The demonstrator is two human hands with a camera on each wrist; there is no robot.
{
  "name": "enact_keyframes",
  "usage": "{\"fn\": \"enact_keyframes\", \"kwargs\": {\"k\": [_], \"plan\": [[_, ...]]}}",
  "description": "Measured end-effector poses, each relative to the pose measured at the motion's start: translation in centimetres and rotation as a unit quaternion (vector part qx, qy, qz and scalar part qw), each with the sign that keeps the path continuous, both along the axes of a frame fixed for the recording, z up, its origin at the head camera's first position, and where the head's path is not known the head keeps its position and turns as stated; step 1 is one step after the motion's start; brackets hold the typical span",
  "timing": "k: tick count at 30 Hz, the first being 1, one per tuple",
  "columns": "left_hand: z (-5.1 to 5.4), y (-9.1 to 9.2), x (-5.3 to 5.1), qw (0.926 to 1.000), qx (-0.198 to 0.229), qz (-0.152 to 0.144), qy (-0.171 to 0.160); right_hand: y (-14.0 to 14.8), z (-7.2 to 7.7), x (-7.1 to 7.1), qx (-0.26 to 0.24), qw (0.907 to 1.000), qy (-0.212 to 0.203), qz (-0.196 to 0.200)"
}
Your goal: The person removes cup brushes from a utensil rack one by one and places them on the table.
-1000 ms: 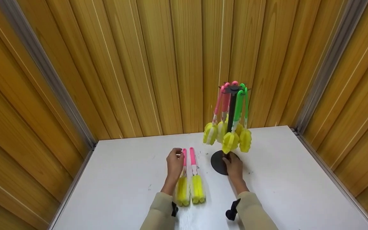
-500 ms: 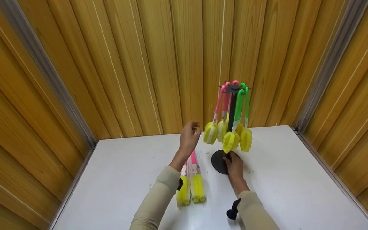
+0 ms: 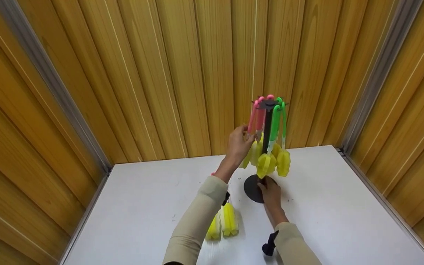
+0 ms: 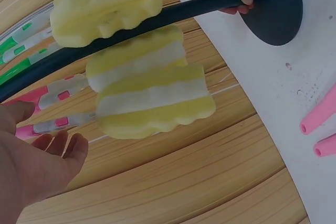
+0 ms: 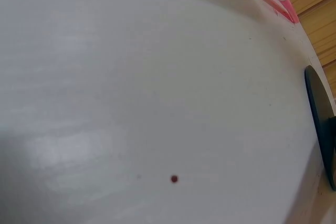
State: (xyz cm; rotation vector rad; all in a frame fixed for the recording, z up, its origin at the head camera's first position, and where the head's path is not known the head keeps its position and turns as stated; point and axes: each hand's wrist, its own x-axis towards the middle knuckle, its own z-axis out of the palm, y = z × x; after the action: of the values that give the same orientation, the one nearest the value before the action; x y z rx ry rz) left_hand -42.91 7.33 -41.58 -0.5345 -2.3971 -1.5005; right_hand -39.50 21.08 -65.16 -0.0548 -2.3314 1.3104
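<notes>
A black stand (image 3: 267, 127) rises from a round base on the white table, with several bottle brushes hanging around its top. Their handles are pink on the left and green on the right, with yellow sponge heads below. My left hand (image 3: 238, 145) has its thumb and fingers around the pink handle of the leftmost bottle brush (image 4: 157, 103), which still hangs from the stand. Low on the pole, just above the base, my right hand (image 3: 272, 193) grips the stand. The right wrist view shows the base's edge (image 5: 319, 124), but not that hand's fingers.
Two more bottle brushes lie side by side on the table, the right one (image 3: 229, 219) and the left one (image 3: 213, 228), partly under my left forearm. Their pink handles (image 4: 320, 114) show in the left wrist view. Wood-patterned walls (image 3: 182, 73) enclose the table.
My left hand has risen from beside the lying brushes and moved right to the hanging pink-handled bottle brush. My right hand keeps its hold on the stand.
</notes>
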Motion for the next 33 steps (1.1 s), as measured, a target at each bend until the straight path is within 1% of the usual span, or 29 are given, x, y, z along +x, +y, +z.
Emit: {"fn": "enact_keyframes", "kwargs": {"k": [4,8,11,14,20,23,30,33], "plan": [[0.21,0.54,-0.32,0.9997,0.017,-0.008,0.015,0.34,-0.17,0.07,0.015,0.9997,-0.020,-0.002],[-0.03,0.38,-0.23,0.9991,0.035,-0.010,0.020,0.43,-0.19,0.03,0.019,0.9994,-0.027,0.000],[-0.23,0.21,-0.13,0.9987,0.038,-0.017,0.028,0.40,-0.22,-0.01,0.021,0.9997,-0.015,-0.001],[-0.28,0.09,-0.06,0.9986,0.033,-0.019,0.038,0.42,-0.27,-0.07,0.027,0.9996,-0.004,-0.006],[-0.21,-0.04,0.18,0.9990,0.026,-0.011,0.033,0.48,-0.20,-0.12,0.027,0.9995,0.013,-0.003],[-0.30,-0.06,0.23,0.9991,0.019,-0.005,0.037,0.40,-0.22,-0.08,0.029,0.9993,0.025,-0.002],[-0.51,-0.11,0.47,0.9991,0.017,0.008,0.038,0.42,-0.44,-0.16,0.020,0.9997,0.013,0.004],[-0.43,-0.07,0.61,0.9991,0.018,0.004,0.038,0.56,-0.31,-0.11,0.027,0.9993,0.024,0.006]]}}
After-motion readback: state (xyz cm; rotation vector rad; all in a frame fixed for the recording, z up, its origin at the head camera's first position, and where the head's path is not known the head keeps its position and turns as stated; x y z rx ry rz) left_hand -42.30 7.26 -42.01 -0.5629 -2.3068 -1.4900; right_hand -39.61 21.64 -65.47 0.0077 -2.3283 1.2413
